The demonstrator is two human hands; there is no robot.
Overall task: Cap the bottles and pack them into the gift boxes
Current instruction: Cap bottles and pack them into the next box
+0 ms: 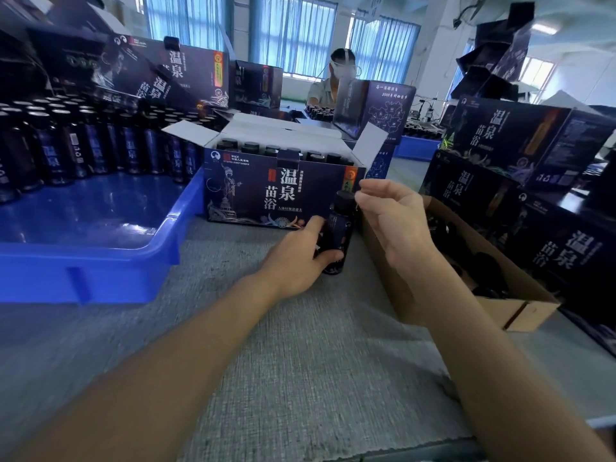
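I hold the bottle [341, 228] upright on the counter [300, 345], just in front of the open gift box [283, 195]. My left hand [296, 261] grips its body, fingers and thumb curled round the lower half. My right hand [390, 221] is at the cap [344, 199], which already sits on the neck. Its fingers are curled and the tips are right beside the cap's edge, but I cannot tell if they really pinch it or are only next to it.

The step, as I judge it, is to tighten this cap. To do it well, I should press the bottle's base flat on the counter with the left hand, so that it does not turn together with the cap. The right thumb and first finger should take the cap from two opposite sides, not from one side only, because a push from one side may tip the bottle toward the gift box. I turn until it resists and no more, as such a small thread probably strips easily.

The gift box already carries rows of capped bottles [253, 147], and from here I cannot see a free slot, so I must look before I lift. More bottles stand in the blue tray [160, 255] on the left. The cardboard box [520, 311] on the right holds dark pieces, probably spare caps.
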